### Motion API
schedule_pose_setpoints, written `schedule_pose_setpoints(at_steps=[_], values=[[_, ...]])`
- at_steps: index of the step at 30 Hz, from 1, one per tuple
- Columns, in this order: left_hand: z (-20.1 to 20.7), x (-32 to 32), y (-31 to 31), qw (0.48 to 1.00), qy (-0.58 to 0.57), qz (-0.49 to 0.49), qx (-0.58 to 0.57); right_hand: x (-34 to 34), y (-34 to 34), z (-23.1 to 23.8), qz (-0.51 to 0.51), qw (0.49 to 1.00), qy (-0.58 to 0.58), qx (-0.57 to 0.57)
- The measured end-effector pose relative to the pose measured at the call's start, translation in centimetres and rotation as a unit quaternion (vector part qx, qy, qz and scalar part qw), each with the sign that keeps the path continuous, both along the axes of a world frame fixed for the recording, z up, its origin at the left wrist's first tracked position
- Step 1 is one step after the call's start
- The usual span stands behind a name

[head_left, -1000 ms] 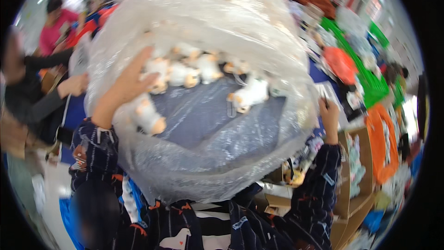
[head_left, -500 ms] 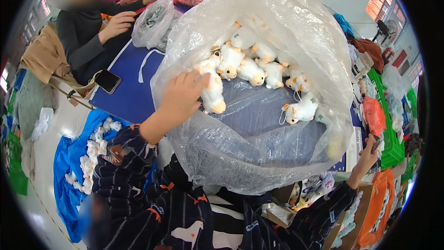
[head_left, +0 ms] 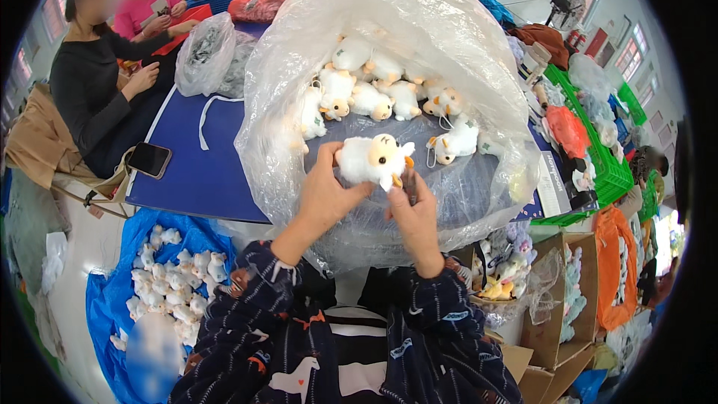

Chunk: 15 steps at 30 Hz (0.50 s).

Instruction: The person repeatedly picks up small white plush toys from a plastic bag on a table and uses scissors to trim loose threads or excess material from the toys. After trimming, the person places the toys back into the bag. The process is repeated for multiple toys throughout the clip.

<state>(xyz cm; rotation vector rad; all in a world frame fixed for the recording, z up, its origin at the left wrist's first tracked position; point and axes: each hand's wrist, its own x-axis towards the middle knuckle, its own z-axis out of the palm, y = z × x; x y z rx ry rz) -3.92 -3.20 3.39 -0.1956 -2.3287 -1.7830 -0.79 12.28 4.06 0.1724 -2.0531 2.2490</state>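
Observation:
My left hand [head_left: 329, 191] grips a small white plush sheep [head_left: 366, 161] from its left side and below, over the mouth of a large clear plastic bag [head_left: 262, 142]. The toy's pale face and orange horns are turned to the right. My right hand [head_left: 416, 217] is closed at the toy's head, thumb and fingers at an orange horn; whether it also holds something small is hidden. Farther inside the bag lie several like plush sheep [head_left: 338, 93], some with white hanging loops. One plush sheep [head_left: 455, 141] lies apart at the right.
A blue table [head_left: 179, 187] carries the bag, a phone [head_left: 149, 159] and a stuffed bag [head_left: 202, 56]. On the floor at left, a blue sack [head_left: 105, 307] holds more plush toys. Green crates [head_left: 613, 179] and a cardboard box [head_left: 546, 329] stand at right. Two people sit at far left.
My left hand has lifted a plush sheep from the group and brought it nearer to me. My right hand has come in from the far right to the toy. The view has shifted.

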Motion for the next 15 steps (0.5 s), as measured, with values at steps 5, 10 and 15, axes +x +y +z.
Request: schedule_pose_setpoints(at_steps=[5,10,15], values=[[-2.2,0.6,-0.8,0.959,0.250,0.009,-0.132,-0.4,-0.8,0.4,-0.044,0.993,-0.013,-0.113],[-3.5,1.6,-1.5,0.969,0.077,-0.147,0.183,-1.1,0.2,-1.7,0.035,0.992,-0.031,-0.115],[-2.6,2.1,-1.6,0.963,-0.076,-0.191,0.173,-1.0,0.1,-2.3,0.023,0.999,0.014,-0.035]])
